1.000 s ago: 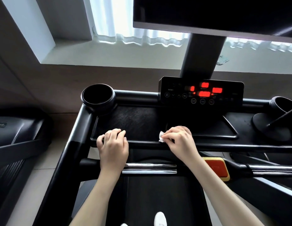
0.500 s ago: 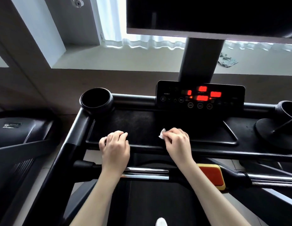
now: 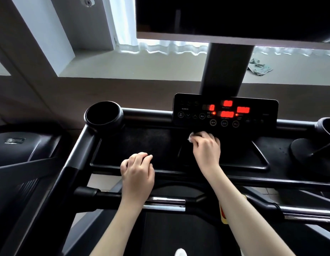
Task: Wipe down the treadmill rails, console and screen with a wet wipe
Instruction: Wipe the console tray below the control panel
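Observation:
My right hand (image 3: 207,150) presses a small white wet wipe (image 3: 191,136) onto the black console tray (image 3: 142,143), just below the control panel (image 3: 225,110) with its red lit digits. My left hand (image 3: 137,171) rests with curled fingers on the tray's front rim, holding nothing. The dark screen (image 3: 234,15) hangs above on a black post (image 3: 226,71). A chrome and black front rail (image 3: 166,202) runs under my wrists. The left side rail (image 3: 75,150) slopes down toward me.
Round cup holders sit at the left (image 3: 103,115) and right (image 3: 326,126) ends of the console. A red and yellow stop button (image 3: 223,213) shows beside my right forearm. Another treadmill (image 3: 18,150) stands to the left. A crumpled cloth (image 3: 260,68) lies on the window ledge.
My right hand has slid the wipe forward from the tray's front edge to just under the control panel. My left hand stays on the rim. The view has tilted up slightly.

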